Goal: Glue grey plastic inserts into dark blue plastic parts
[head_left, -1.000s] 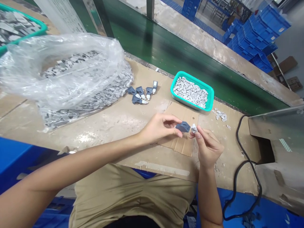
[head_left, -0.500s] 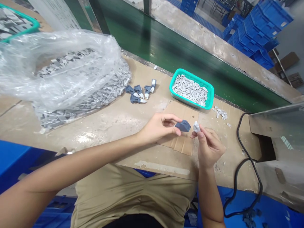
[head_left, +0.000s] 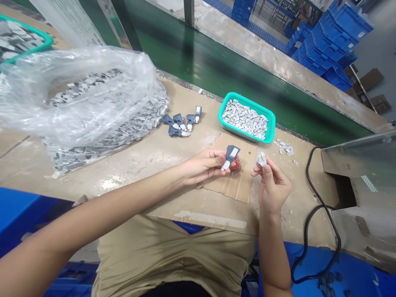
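Note:
Between the thumb and fingers of my left hand (head_left: 208, 166) is a dark grey plastic part (head_left: 232, 152) with a white rectangle on its face and a white tip pointing down-left. A shiny red round thing (head_left: 235, 165) shows just behind it, partly hidden by the part and fingers. My right hand (head_left: 274, 181) pinches a small white plastic piece (head_left: 262, 159), apart from the dark part. Both hands are above a cardboard sheet (head_left: 241, 187). Several similar dark grey parts with white tips (head_left: 178, 120) lie on the bench, farther off and to the left.
A green basket (head_left: 272, 128) of small white pieces stands beyond my hands, with loose white pieces (head_left: 284, 147) to its right. On the left lies a large clear plastic bag (head_left: 102, 107) of grey parts. A black cable (head_left: 309, 181) loops beside a metal machine (head_left: 365, 165).
My left hand has turned the dark grey part, so its white rectangle and tip now show. The red round thing has come into sight. My right hand still pinches the white piece, slightly farther right.

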A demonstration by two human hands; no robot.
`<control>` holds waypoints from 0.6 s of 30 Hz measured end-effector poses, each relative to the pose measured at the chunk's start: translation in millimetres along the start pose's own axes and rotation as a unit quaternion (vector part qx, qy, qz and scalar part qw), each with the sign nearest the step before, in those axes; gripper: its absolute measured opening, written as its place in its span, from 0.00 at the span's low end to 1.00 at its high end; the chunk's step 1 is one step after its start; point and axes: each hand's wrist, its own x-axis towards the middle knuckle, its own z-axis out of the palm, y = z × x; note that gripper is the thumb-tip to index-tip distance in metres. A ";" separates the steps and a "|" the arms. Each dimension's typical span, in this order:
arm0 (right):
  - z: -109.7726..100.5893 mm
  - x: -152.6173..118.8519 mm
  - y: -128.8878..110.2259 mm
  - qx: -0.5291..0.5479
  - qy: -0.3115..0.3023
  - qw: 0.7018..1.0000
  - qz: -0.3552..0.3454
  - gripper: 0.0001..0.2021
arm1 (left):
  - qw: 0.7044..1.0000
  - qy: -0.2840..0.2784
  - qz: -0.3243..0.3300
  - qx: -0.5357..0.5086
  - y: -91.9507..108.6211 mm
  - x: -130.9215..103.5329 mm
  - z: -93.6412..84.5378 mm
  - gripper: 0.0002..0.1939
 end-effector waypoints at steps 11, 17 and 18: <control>-3.3 1.9 2.6 -0.023 0.006 1.000 0.009 0.12 | 0.916 0.163 0.191 0.312 -0.7 0.1 3.3 0.17; -3.0 1.1 3.6 -0.028 -0.011 0.999 0.011 0.12 | 0.910 0.147 0.219 0.319 3.6 -2.5 4.4 0.14; -2.9 1.0 3.6 -0.025 -0.013 1.000 0.012 0.12 | 0.926 0.145 0.193 0.291 4.1 -1.9 4.2 0.15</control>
